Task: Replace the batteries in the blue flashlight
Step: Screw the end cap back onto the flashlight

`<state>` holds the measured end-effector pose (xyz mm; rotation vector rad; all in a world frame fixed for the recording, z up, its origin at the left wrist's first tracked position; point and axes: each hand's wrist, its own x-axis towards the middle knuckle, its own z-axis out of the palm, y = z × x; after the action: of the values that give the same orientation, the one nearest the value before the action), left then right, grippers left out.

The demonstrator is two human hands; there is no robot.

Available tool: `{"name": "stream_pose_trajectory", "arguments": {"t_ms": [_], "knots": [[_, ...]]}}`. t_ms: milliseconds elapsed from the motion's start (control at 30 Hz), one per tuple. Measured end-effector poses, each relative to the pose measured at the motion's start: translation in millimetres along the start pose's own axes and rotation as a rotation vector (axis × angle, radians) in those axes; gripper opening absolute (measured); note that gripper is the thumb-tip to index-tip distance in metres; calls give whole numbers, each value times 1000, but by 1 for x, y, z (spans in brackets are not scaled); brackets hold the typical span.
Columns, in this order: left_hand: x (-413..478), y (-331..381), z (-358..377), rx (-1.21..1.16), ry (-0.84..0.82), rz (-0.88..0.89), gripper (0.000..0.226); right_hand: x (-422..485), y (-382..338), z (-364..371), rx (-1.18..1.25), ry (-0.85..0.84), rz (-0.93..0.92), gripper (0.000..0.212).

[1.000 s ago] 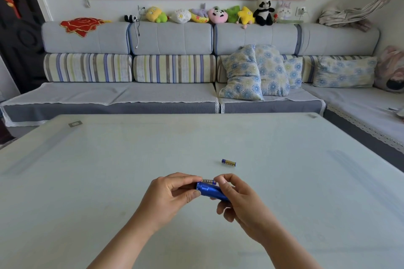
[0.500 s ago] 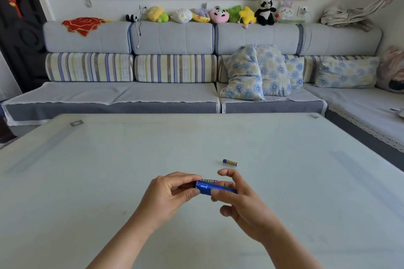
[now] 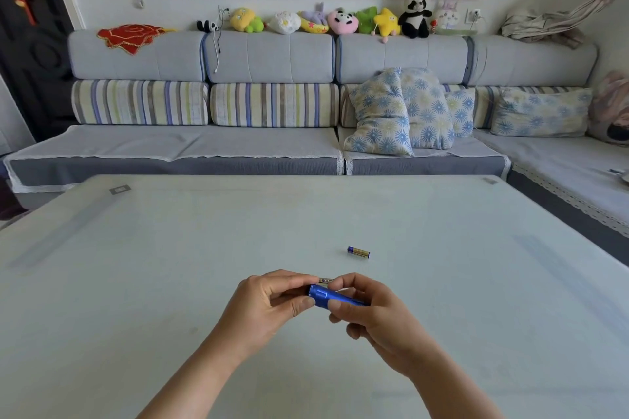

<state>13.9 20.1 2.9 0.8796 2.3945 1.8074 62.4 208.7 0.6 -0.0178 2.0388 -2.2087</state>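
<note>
Both hands' grip on blue flashlight (image 3: 326, 296), battery (image 3: 358, 252) loose

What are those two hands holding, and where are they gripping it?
Both hold the blue flashlight: the left hand pinches its wider end, the right hand grips its slimmer barrel. A battery shows between their fingertips.

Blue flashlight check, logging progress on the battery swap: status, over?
Left hand and right hand both gripping the blue metal flashlight. One small battery against it, another loose on the white table. Nothing obstructing.

Both forearms bare, no sleeves; left grip (image 3: 269, 303) and right grip (image 3: 371, 313) ungloved.
</note>
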Motion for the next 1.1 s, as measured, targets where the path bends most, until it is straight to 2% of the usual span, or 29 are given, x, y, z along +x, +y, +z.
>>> {"name": "stream_pose_trajectory", "arguments": {"t_ms": [133, 333, 567, 700, 867, 1100], "knots": [[1, 1, -2, 27, -17, 11, 40, 0, 2, 1, 20, 10, 29, 12], [1, 0, 0, -42, 33, -9, 25, 0, 1, 2, -16, 9, 24, 24], [4, -4, 9, -130, 129, -202, 27, 7, 6, 7, -91, 16, -15, 20], [5, -8, 13, -50, 166, -236, 12, 14, 12, 10, -213, 68, -33, 22], [7, -13, 17, 47, 176, -244, 13, 25, 21, 15, -317, 114, -46, 27], [9, -20, 19, 62, 191, -277, 16, 37, 32, 18, -364, 153, -64, 28]]}}
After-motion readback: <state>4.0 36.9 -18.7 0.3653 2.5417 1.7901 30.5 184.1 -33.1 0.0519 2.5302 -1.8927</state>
